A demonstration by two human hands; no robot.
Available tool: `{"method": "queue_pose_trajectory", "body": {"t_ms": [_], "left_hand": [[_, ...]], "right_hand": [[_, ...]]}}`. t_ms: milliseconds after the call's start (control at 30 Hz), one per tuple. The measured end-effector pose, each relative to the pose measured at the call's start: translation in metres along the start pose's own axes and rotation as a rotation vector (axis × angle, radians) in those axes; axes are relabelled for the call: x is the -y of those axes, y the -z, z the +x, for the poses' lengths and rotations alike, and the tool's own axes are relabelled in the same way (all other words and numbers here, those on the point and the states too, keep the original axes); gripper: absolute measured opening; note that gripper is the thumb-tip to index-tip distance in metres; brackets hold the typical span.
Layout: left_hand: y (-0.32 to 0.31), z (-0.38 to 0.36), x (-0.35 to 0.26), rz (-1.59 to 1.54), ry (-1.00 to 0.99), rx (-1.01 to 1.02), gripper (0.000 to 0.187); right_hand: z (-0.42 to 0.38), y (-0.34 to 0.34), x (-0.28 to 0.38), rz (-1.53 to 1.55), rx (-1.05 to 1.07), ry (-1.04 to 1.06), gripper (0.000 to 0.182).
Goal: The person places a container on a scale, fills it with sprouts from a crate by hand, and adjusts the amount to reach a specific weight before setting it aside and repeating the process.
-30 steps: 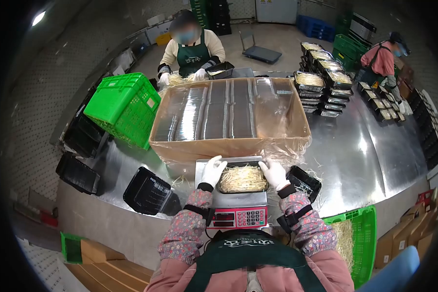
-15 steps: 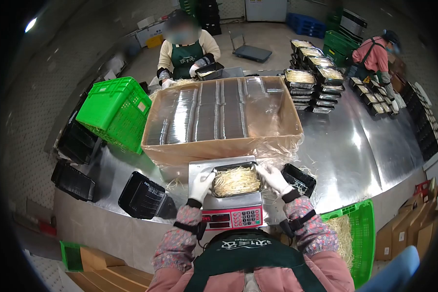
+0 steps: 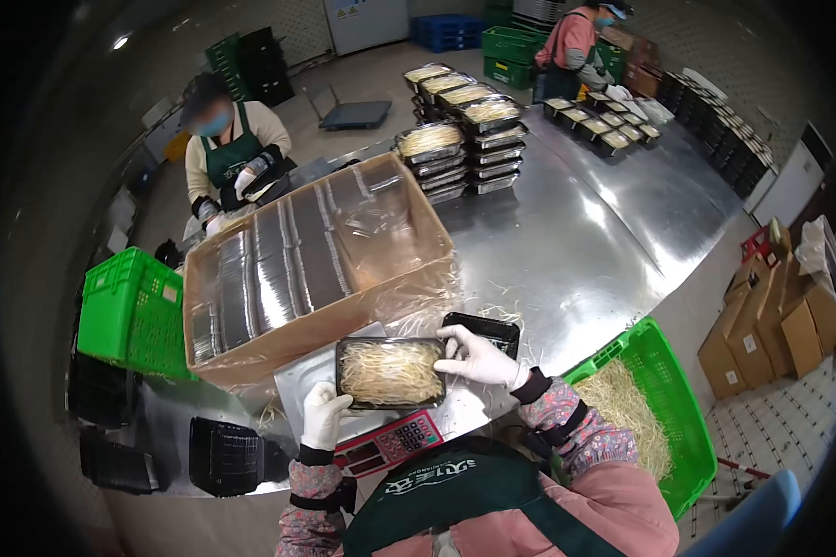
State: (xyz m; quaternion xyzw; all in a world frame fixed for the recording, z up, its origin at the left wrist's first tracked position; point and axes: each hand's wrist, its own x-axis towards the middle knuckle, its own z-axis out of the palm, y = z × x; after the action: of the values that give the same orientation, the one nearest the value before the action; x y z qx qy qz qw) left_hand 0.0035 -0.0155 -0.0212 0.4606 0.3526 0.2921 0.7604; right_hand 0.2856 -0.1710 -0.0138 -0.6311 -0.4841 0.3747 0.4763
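A black plastic tray [image 3: 387,406] full of pale bean sprouts [image 3: 392,371] is held between my two gloved hands. My left hand [image 3: 321,416] grips its left edge, thumb toward the rim. On the opposite edge, my right hand [image 3: 481,360] has its fingers closed at the rim. Beneath the tray is a digital scale [image 3: 395,441] with a red keypad front; the tray hides much of its metal platform. Just behind my right hand lies another black tray [image 3: 496,329], partly covered by that hand.
A cardboard box [image 3: 316,330] of stacked clear lids stands ahead. Filled trays [image 3: 432,141] are piled beyond it. To my right is a green crate [image 3: 692,441] of sprouts; another green crate [image 3: 130,316] stands left. Two co-workers [image 3: 237,153] [image 3: 576,51] work across the table.
My view has swung to the right, so the table appears shifted left. The sprout tray, still in both hands, now sits across the scale's keypad side and covers more of it.
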Motion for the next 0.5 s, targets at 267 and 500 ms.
{"method": "queue_pose_trajectory", "body": {"t_ms": [267, 500], "left_hand": [[-0.113, 0.037, 0.008, -0.038, -0.069, 0.196, 0.038], [-0.103, 0.028, 0.033, 0.294, -0.042, 0.083, 0.035]], "right_hand": [[-0.012, 0.129, -0.090, 0.311, -0.542, -0.075, 0.016], [0.053, 0.285, -0.250, 0.742, -1.407, -0.149, 0.028]]}}
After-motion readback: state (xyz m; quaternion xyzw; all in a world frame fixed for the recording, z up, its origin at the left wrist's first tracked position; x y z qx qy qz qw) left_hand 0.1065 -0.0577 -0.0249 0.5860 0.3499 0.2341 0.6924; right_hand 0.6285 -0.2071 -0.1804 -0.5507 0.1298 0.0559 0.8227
